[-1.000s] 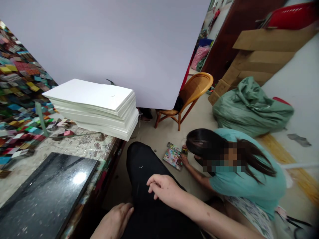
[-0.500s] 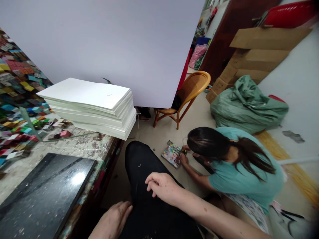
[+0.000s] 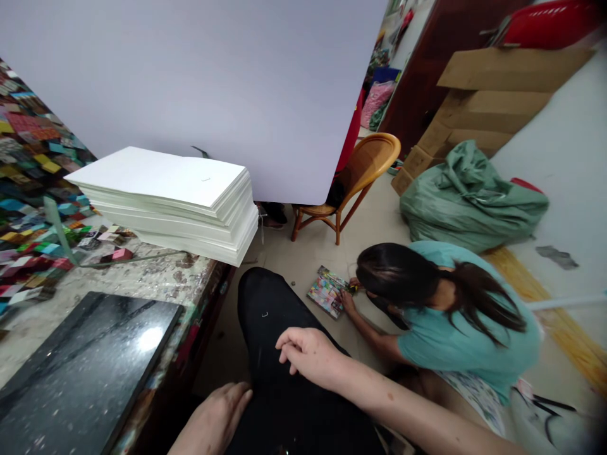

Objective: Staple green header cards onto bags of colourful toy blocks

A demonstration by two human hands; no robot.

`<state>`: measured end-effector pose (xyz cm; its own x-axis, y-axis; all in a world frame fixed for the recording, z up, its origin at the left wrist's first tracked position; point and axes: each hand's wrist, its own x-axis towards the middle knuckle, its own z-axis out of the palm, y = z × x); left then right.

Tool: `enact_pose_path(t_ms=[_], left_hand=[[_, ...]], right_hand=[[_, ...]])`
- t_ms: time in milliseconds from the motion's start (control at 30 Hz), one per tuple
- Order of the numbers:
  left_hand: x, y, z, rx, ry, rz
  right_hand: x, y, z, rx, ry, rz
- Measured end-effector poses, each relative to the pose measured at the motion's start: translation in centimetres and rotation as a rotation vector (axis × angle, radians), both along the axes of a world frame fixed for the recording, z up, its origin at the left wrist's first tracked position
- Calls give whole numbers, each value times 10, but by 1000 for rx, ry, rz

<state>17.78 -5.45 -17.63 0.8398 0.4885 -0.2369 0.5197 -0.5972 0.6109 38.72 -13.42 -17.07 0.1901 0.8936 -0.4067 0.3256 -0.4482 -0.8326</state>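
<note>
My right hand (image 3: pixel 307 356) rests on the black-trousered leg (image 3: pixel 265 354), its fingers loosely bent and slightly apart, holding nothing. Against the side of the same leg lies my left hand (image 3: pixel 219 411), nearly flat, with no object visible in it; part of it is cut off by the frame's lower edge. A small staple-like piece of wire (image 3: pixel 264 315) sits on the trousers ahead of my right hand. To the left, a black speckled stone slab (image 3: pixel 85 373) lies on the worn table (image 3: pixel 156 275). Beyond it stands a tall stack of white paper (image 3: pixel 165 183).
A large pale panel (image 3: pixel 213 82) rises behind the paper. Small colourful blocks (image 3: pixel 38 253) cover the table's left. A person in a teal top (image 3: pixel 469 335) crouches at right, hands at a colourful flat piece (image 3: pixel 329 291) on the floor. Behind are a wooden chair (image 3: pixel 374 158) and green sack (image 3: pixel 469 202).
My hands stay in the same place. The view shifts very slightly, and the crouching person's hands move a little at the colourful piece.
</note>
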Motion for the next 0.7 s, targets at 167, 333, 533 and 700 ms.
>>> enact_pose_path(t_ms=[167,333,533,700], left_hand=[[0,-1,5,41,-79,1],[-3,-1,2,86,-68,-13],[-2,0,-7,64,1,-16],[1,1,-5,40,49,-23]], right_hand=[[-1,0,-1,8,-8,3],[0,-1,-3,17,-9,5],[0,-1,-6,27,-12,3],[-2,-1,-9,22,0,1]])
